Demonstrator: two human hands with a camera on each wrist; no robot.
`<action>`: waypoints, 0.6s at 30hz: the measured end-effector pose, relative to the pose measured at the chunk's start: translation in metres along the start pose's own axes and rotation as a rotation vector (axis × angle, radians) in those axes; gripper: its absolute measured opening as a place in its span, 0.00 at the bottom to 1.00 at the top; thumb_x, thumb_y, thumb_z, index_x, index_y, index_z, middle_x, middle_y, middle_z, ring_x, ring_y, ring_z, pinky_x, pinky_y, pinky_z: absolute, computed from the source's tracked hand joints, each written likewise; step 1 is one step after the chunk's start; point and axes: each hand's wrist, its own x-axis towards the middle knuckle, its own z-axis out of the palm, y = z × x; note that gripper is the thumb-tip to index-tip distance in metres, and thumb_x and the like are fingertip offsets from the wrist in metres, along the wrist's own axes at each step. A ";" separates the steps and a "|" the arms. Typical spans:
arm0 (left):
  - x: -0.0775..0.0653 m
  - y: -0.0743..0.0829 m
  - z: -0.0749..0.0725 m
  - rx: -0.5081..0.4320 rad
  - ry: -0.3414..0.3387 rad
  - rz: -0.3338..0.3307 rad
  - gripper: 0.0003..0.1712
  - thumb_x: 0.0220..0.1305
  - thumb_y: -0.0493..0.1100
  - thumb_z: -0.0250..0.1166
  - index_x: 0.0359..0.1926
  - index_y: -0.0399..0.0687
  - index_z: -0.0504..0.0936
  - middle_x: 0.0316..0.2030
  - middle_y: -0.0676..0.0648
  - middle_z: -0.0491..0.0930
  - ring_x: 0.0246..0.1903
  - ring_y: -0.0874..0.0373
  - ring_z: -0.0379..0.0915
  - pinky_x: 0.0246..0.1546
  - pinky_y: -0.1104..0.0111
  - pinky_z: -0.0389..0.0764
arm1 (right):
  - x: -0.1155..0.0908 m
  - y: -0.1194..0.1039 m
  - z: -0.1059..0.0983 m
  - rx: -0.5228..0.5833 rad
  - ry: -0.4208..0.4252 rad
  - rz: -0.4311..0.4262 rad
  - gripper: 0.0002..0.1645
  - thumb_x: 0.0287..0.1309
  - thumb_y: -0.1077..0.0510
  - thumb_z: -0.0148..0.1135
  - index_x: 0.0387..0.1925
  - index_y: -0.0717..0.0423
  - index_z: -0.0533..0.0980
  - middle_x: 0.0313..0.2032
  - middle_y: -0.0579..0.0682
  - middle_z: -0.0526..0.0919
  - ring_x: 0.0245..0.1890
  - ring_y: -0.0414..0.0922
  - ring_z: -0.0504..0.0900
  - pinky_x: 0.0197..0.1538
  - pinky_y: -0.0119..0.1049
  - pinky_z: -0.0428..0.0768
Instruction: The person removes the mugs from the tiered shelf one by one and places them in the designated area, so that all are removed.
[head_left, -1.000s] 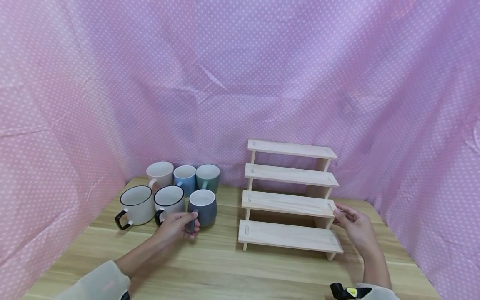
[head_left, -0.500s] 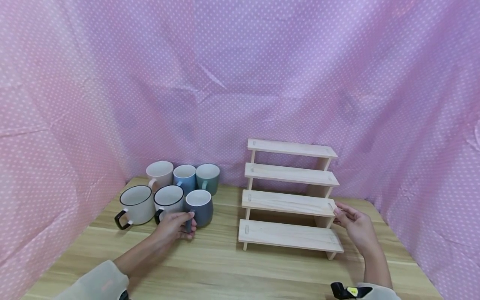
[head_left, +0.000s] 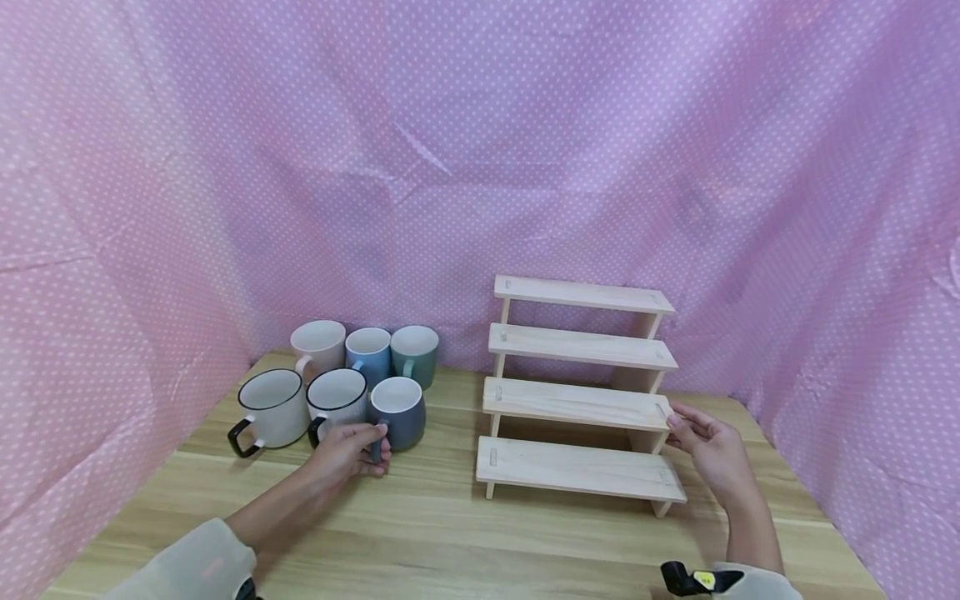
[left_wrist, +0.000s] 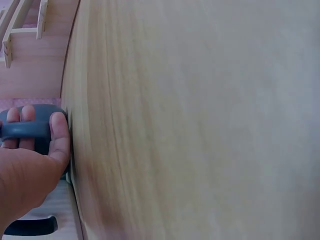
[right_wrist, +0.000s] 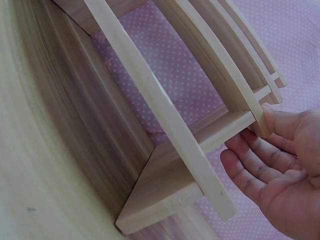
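Observation:
My left hand (head_left: pixel 339 457) grips the handle of a dark grey mug (head_left: pixel 405 422) with a white inside. In the left wrist view, fingers pass behind the mug's handle (left_wrist: pixel 25 130) and the thumb lies at its end. The mug stands upright at the right end of the front row, close beside a white ribbed mug with a black rim (head_left: pixel 339 400). My right hand (head_left: pixel 718 460) pinches the right end of a board on a four-step wooden display stand (head_left: pixel 581 467). In the right wrist view, its thumb (right_wrist: pixel 282 122) lies over the board end with the fingers beneath.
Another black-rimmed white mug (head_left: pixel 273 417) stands at the left front. Behind are a pale pink mug (head_left: pixel 321 354), a blue mug (head_left: pixel 372 360) and a green mug (head_left: pixel 420 358). Pink dotted cloth (head_left: pixel 465 217) hangs around the wooden table (head_left: pixel 420 533).
My left hand has shifted the grey mug slightly left, toward the white ribbed mug; over the last half second it stays there. My right hand keeps its place on the stand.

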 end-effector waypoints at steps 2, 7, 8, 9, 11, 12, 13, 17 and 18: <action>0.000 0.000 0.000 0.008 0.004 -0.005 0.16 0.78 0.42 0.56 0.37 0.33 0.81 0.30 0.48 0.81 0.32 0.57 0.81 0.37 0.65 0.87 | 0.000 -0.001 0.000 0.001 0.002 0.002 0.32 0.78 0.52 0.54 0.71 0.69 0.66 0.60 0.68 0.78 0.41 0.34 0.86 0.49 0.30 0.85; 0.000 0.002 0.004 0.037 0.055 -0.034 0.16 0.77 0.41 0.55 0.37 0.31 0.80 0.28 0.48 0.80 0.31 0.56 0.80 0.36 0.64 0.86 | 0.001 -0.001 0.000 -0.001 0.002 0.004 0.31 0.77 0.52 0.54 0.71 0.69 0.66 0.59 0.66 0.80 0.41 0.33 0.86 0.49 0.29 0.85; 0.000 0.003 0.005 0.043 0.069 -0.042 0.16 0.77 0.41 0.55 0.37 0.31 0.80 0.28 0.48 0.79 0.30 0.56 0.80 0.36 0.65 0.86 | 0.001 -0.001 0.000 -0.002 0.003 0.002 0.31 0.77 0.52 0.55 0.71 0.69 0.66 0.59 0.65 0.80 0.41 0.33 0.86 0.49 0.29 0.85; 0.000 0.004 0.006 0.048 0.082 -0.049 0.16 0.77 0.41 0.55 0.37 0.31 0.80 0.28 0.48 0.79 0.30 0.56 0.80 0.36 0.65 0.86 | 0.001 0.000 0.000 0.001 0.005 -0.002 0.31 0.77 0.52 0.55 0.71 0.69 0.66 0.58 0.65 0.80 0.41 0.33 0.86 0.49 0.30 0.85; 0.000 0.005 0.007 0.052 0.102 -0.063 0.17 0.77 0.41 0.55 0.37 0.30 0.80 0.27 0.47 0.80 0.29 0.56 0.80 0.36 0.64 0.86 | 0.001 0.000 -0.001 0.002 0.010 -0.007 0.31 0.77 0.52 0.55 0.70 0.69 0.66 0.57 0.63 0.81 0.41 0.34 0.86 0.49 0.30 0.85; 0.000 0.005 0.008 0.055 0.108 -0.068 0.17 0.77 0.41 0.55 0.37 0.30 0.80 0.27 0.47 0.80 0.29 0.56 0.80 0.36 0.64 0.86 | 0.001 0.001 -0.001 0.003 0.011 -0.009 0.31 0.77 0.52 0.55 0.70 0.69 0.66 0.57 0.62 0.82 0.41 0.34 0.86 0.49 0.30 0.85; 0.000 0.005 0.008 0.056 0.111 -0.073 0.17 0.77 0.41 0.55 0.37 0.30 0.80 0.27 0.47 0.80 0.29 0.56 0.80 0.36 0.64 0.86 | 0.001 0.001 -0.001 0.005 0.011 -0.010 0.31 0.77 0.52 0.55 0.70 0.69 0.67 0.56 0.60 0.82 0.41 0.34 0.86 0.49 0.30 0.85; -0.002 0.004 0.007 0.061 0.113 -0.078 0.17 0.77 0.41 0.55 0.37 0.30 0.80 0.28 0.47 0.80 0.30 0.56 0.80 0.38 0.63 0.87 | 0.001 0.002 0.000 0.015 0.012 -0.011 0.31 0.77 0.52 0.56 0.70 0.70 0.67 0.54 0.53 0.85 0.40 0.34 0.86 0.49 0.31 0.85; -0.002 0.004 0.007 0.065 0.112 -0.078 0.17 0.77 0.42 0.55 0.37 0.30 0.80 0.28 0.47 0.80 0.31 0.56 0.80 0.38 0.63 0.87 | 0.001 0.002 0.000 0.018 0.012 -0.010 0.31 0.77 0.52 0.56 0.70 0.69 0.67 0.53 0.53 0.85 0.40 0.34 0.86 0.49 0.32 0.85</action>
